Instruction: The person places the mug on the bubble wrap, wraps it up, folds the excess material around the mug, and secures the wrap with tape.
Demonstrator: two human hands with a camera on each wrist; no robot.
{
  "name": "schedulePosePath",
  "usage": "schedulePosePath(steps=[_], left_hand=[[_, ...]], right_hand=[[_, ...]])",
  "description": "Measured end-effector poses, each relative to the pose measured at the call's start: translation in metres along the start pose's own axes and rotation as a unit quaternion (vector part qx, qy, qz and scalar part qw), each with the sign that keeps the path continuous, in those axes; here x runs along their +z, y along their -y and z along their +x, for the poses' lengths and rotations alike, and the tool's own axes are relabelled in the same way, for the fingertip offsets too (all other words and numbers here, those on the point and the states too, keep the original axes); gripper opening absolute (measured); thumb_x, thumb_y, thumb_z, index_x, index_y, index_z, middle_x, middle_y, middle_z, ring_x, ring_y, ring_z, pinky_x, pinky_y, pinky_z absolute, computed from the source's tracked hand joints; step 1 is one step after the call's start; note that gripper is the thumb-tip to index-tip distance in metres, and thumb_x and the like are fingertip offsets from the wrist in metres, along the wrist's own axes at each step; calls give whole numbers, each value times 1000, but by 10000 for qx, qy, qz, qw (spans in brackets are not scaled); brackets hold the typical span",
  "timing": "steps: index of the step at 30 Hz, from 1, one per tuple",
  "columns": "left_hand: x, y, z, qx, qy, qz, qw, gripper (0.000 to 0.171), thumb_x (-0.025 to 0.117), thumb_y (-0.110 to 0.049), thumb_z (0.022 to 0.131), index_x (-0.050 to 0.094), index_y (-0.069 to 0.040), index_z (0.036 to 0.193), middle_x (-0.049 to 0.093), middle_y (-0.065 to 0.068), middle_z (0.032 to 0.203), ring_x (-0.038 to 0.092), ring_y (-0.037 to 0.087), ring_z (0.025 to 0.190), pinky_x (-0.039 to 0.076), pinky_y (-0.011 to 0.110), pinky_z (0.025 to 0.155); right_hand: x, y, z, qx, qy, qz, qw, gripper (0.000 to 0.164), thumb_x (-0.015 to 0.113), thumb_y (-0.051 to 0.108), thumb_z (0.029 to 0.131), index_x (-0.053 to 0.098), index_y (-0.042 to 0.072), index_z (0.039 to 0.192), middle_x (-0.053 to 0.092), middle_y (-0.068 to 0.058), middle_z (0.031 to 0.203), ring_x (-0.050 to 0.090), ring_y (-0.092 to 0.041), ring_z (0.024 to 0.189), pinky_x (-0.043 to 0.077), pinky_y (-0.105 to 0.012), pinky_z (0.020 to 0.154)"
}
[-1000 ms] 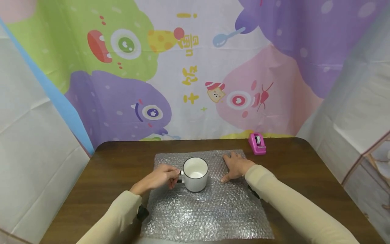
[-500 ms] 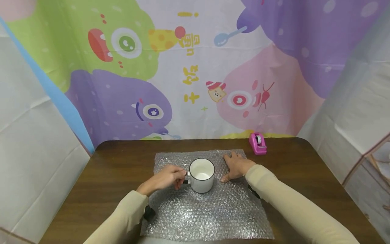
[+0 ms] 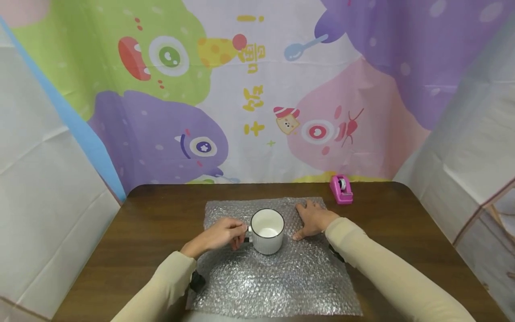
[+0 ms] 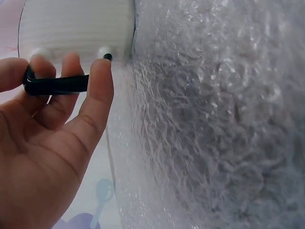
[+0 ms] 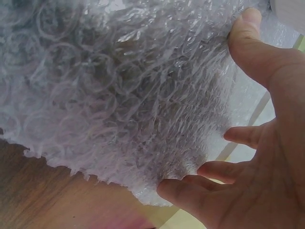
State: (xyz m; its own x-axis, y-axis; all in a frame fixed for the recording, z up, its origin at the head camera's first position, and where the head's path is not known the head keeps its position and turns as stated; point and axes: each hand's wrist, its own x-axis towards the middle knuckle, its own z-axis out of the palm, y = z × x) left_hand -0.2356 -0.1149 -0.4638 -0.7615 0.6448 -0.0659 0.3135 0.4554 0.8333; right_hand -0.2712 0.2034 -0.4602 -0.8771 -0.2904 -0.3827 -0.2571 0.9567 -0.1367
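- A white ribbed mug (image 3: 267,240) with a dark rim is stood upright on a sheet of bubble wrap (image 3: 273,286), its mouth turned upward; it is placed between the two hands, toward the sheet's far half.
- The mug's black-edged handle (image 4: 57,86) is pointed leftward, straight at the left hand (image 3: 219,235), by whose fingers and thumb it is gripped; the handle's length is set upright, along the mug's wall.
- The left hand is thus the nearer one; from the right hand (image 3: 315,221), on the opposite side, the mug is parted by a strip of bare wrap.
- Nothing is grasped by the right hand: its fingers and thumb are spread, and the wrap is touched by them near its far right corner.
- The wrap is laid flat over a dark wood-grain table (image 3: 141,237).
- Beyond the right hand, a pink tape dispenser (image 3: 341,192) is placed near the table's far edge.
- Behind the table, a cloth backdrop (image 3: 249,167) printed with cartoon creatures is hung; both forearms are covered by cream sleeves (image 3: 374,259).
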Motion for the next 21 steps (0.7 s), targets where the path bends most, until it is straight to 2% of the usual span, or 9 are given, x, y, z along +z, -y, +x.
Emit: schedulePosePath(steps=[7, 13, 18, 21], left_hand=[[0, 0, -1, -76, -118, -182, 9997, 34, 50, -27, 109, 69, -3, 94, 70, 18, 91, 69, 30, 73, 62, 43, 67], [1, 1, -2, 1, -278, 9, 9996, 33, 50, -28, 109, 69, -6, 93, 71, 16, 88, 71, 26, 70, 61, 40, 65], [2, 3, -3, 68, -292, 2, 9995, 33, 50, -27, 109, 69, -5, 94, 71, 18, 89, 72, 27, 70, 62, 39, 66], [1, 5, -4, 37, -277, -26, 9996, 33, 50, -29, 109, 70, -4, 99, 71, 18, 93, 71, 26, 72, 62, 39, 67]], right_hand=[[0, 0, 0, -34, 20, 66, 10000, 109, 81, 61, 80, 32, 2, 158, 29, -36, 159, 31, -55, 147, 36, -67, 114], [0, 0, -4, 56, 107, 307, 9995, 108, 79, 58, 84, 27, 3, 161, 19, -37, 163, 23, -55, 151, 31, -68, 117], [1, 1, -6, 93, 170, 275, 9994, 108, 79, 58, 84, 27, 2, 160, 19, -37, 163, 23, -55, 150, 32, -68, 116], [2, 2, -5, 83, 175, 227, 9996, 108, 79, 59, 83, 27, 2, 160, 20, -38, 162, 25, -55, 150, 33, -68, 115]])
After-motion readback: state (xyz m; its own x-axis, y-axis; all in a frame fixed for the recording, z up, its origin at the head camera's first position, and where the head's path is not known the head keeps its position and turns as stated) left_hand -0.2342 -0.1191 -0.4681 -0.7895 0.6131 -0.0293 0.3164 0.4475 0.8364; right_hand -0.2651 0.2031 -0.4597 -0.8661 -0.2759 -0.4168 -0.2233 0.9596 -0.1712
